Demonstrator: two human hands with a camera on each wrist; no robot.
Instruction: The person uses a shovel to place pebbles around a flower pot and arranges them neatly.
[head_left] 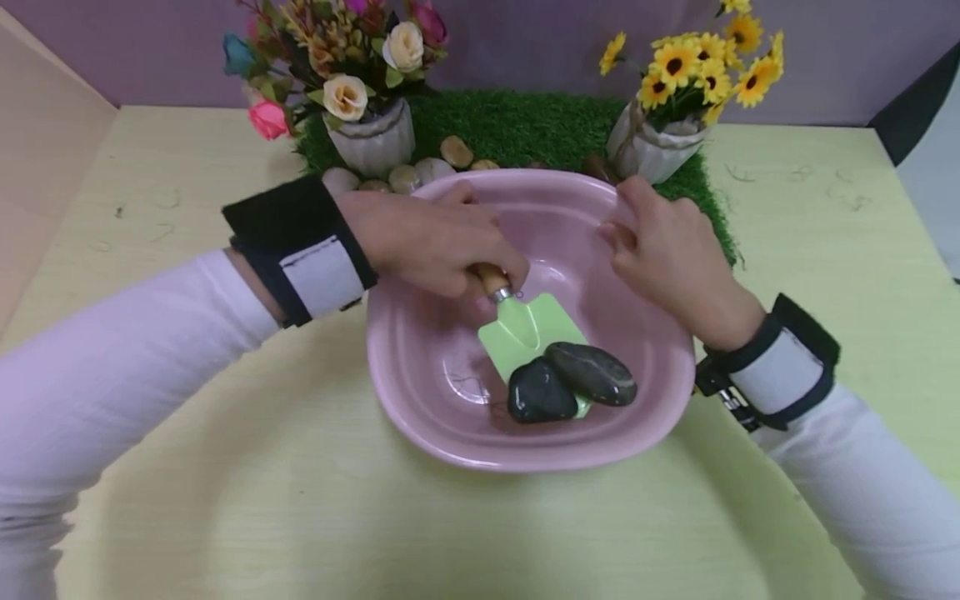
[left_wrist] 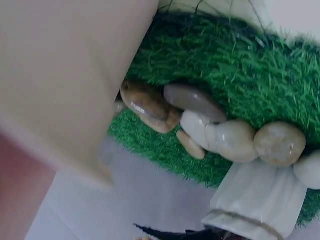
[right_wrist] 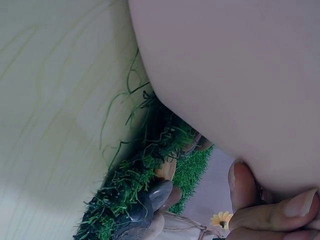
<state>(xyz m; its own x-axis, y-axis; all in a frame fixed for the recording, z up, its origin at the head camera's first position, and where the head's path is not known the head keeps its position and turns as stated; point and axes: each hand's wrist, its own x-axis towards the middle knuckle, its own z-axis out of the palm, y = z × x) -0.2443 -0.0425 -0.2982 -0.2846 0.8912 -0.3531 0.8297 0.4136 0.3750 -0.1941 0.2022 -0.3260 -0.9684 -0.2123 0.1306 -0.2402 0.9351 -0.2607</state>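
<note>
A pink basin (head_left: 517, 461) stands on the table in the head view. Over its left side, my left hand (head_left: 442, 242) grips the wooden handle of a small trowel with a light green blade (head_left: 517, 329). Two glossy dark stones, a rounded one (head_left: 542, 393) and a longer one with a pale vein (head_left: 594, 373), overlap the blade's lower end. My right hand (head_left: 671, 250) holds the basin's far right rim, thumb inside; its fingers (right_wrist: 270, 217) show against the outer wall in the right wrist view. The left hand is out of the left wrist view.
Behind the basin lies a strip of artificial grass (head_left: 517, 125) bearing several pebbles (head_left: 456, 152). A white pot of mixed flowers (head_left: 375, 140) stands at its left, a pot of yellow flowers (head_left: 654, 146) at its right. A purple wall (head_left: 525, 50) rises behind.
</note>
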